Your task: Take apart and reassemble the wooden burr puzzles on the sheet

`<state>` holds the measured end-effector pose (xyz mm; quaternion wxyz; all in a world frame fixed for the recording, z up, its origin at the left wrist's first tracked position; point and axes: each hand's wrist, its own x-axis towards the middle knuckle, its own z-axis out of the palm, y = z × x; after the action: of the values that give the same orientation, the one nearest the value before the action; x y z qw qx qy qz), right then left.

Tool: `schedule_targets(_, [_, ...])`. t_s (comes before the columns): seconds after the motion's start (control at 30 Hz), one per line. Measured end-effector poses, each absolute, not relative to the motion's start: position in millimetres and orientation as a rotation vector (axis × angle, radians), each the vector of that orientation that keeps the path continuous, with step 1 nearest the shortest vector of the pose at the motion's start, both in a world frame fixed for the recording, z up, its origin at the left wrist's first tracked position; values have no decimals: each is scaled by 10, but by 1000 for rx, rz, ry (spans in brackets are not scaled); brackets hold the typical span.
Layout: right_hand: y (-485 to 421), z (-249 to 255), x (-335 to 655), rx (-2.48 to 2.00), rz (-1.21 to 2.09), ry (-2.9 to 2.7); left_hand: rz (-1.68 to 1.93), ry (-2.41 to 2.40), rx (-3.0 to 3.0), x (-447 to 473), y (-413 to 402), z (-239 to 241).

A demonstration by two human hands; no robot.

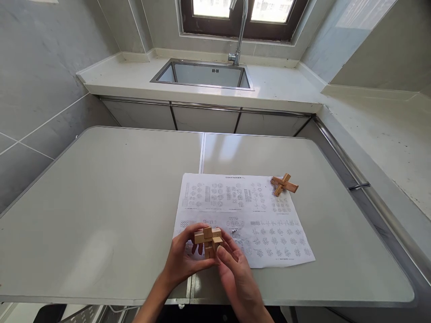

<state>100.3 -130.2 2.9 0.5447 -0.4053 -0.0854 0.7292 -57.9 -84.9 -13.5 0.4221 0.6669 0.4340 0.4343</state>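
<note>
Both my hands hold a small wooden block puzzle (208,237) just above the near edge of a printed instruction sheet (249,215). My left hand (183,262) cups the puzzle from the left with curled fingers. My right hand (235,273) pinches it from the right and below. A second wooden puzzle (284,184), made of crossed sticks, lies on the sheet's far right corner, well away from both hands.
The sheet lies on a light grey table (101,211) with a seam down its middle. Behind it stand a counter with a steel sink (205,74) and a tap (239,31) under a window. Another counter (387,134) runs along the right.
</note>
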Motion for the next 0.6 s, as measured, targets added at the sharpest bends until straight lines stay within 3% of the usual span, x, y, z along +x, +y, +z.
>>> schedule_targets(0.6, [-1298,142,980,-1097,1667,-456,1157,1056,1802,-566,-828,-128])
